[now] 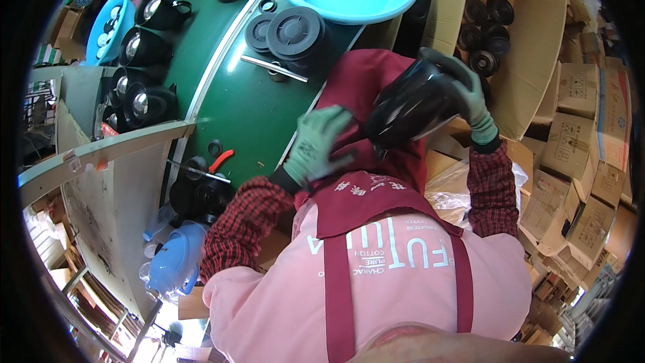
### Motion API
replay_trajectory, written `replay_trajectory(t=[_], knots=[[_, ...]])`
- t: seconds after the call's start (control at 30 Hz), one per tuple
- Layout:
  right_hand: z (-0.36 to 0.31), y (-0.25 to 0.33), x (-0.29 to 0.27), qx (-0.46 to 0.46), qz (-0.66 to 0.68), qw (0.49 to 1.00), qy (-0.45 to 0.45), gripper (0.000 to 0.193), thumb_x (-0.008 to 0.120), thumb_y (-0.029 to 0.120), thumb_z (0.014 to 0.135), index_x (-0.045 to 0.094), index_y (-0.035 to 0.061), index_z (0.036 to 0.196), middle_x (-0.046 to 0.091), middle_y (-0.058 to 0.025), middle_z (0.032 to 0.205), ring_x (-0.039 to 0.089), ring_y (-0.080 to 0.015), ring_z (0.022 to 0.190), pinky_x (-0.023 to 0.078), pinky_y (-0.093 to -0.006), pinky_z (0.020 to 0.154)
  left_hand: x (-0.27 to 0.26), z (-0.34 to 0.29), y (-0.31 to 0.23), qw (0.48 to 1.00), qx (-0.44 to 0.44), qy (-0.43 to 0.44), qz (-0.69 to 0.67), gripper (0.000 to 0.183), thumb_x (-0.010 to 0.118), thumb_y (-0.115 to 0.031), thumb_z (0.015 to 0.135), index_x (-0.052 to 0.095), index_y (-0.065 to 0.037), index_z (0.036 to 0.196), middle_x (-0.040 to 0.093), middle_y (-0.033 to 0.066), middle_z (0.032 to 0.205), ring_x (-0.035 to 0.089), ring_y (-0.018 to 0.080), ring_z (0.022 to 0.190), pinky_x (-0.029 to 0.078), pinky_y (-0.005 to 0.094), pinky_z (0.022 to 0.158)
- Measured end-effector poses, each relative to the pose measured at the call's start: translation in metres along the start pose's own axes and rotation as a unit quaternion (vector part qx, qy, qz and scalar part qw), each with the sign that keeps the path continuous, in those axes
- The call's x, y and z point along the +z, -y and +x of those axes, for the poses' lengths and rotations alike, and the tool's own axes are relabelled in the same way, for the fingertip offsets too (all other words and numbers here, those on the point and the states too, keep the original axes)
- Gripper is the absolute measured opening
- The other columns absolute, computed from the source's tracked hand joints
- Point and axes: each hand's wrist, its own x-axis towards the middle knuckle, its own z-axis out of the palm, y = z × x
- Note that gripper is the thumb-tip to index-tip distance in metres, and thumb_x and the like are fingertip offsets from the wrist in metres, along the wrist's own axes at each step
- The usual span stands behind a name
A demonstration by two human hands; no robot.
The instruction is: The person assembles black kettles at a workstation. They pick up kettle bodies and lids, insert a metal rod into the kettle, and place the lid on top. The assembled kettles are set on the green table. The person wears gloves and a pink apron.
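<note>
The right hand [463,91] gripped a tilted glossy black vessel [408,106], right of centre, apparently to steady it; the left hand [316,144], spread wide, appeared empty. Dark discs [295,32] lay stacked on the bench [248,128], upper centre, presumably within reach.

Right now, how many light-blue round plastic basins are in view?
2: one light-blue round plastic basin at top centre, another at upper left. Others may be hidden.
</note>
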Motion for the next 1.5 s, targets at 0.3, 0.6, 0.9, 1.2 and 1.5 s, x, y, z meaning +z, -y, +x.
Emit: replay_trajectory(t=[0.3,0.6,0.9,1.2,1.5], knots=[[0.008,-0.052,0.13,-0.04,-0.409,0.905,0.11,0.057,0.066,0.048,0.095,0.064,0.015,0.141,0.062,-0.0114,0.148,0.054,-0.0342,0.14,0.038,-0.0539,0.117,-0.012,0.044,0.208,0.928,-0.169,0.032,0.332,0.076,0.087,-0.038,0.076,0.058,-0.014,0.141,0.056,0.0133,0.146,0.047,0.0342,0.145,0.026,0.063,0.122],[0.002,-0.068,0.089,-0.067,-0.194,0.978,0.021,0.047,0.068,0.026,0.094,0.067,0.0136,0.138,0.071,-0.0114,0.13,0.066,-0.0289,0.126,0.047,-0.0446,0.11,-0.06,0.011,0.125,0.927,-0.239,0.141,0.254,0.047,0.087,-0.033,0.083,0.067,-0.012,0.12,0.064,0.0132,0.115,0.064,0.0351,0.11,0.047,0.0544,0.097],[0.018,-0.085,0.053,0.022,0.45,0.884,-0.127,0.055,0.048,0.039,0.113,0.053,0.0016,0.153,0.069,-0.0146,0.14,0.062,-0.0291,0.135,0.043,-0.0466,0.122,-0.056,0.136,-0.016,0.983,-0.104,0.045,-0.146,0.041,0.077,-0.028,0.097,0.068,-0.004,0.129,0.067,0.0158,0.103,0.065,0.0371,0.093,0.051,0.0452,0.083],[0.004,-0.068,0.032,-0.001,0.553,0.832,-0.046,0.063,0.042,0.046,0.114,0.051,-0.0028,0.153,0.062,-0.0011,0.078,0.064,-0.015,0.079,0.05,-0.0352,0.085,-0.009,0.194,0.022,0.973,0.057,0.223,-0.007,0.054,0.079,-0.029,0.092,0.065,-0.016,0.143,0.065,0.0097,0.12,0.063,0.0324,0.112,0.046,0.0459,0.102],[-0.017,-0.005,0.03,0.07,0.276,0.951,0.118,0.046,0.052,0.037,0.113,0.075,-0.0017,0.121,0.075,-0.0065,0.086,0.064,-0.0102,0.058,0.051,-0.0244,0.059,0.004,0.182,0.048,0.976,0.078,0.195,-0.064,0.059,0.084,-0.044,0.08,0.073,-0.015,0.13,0.066,0.0082,0.125,0.056,0.0329,0.127,0.033,0.0481,0.119]])
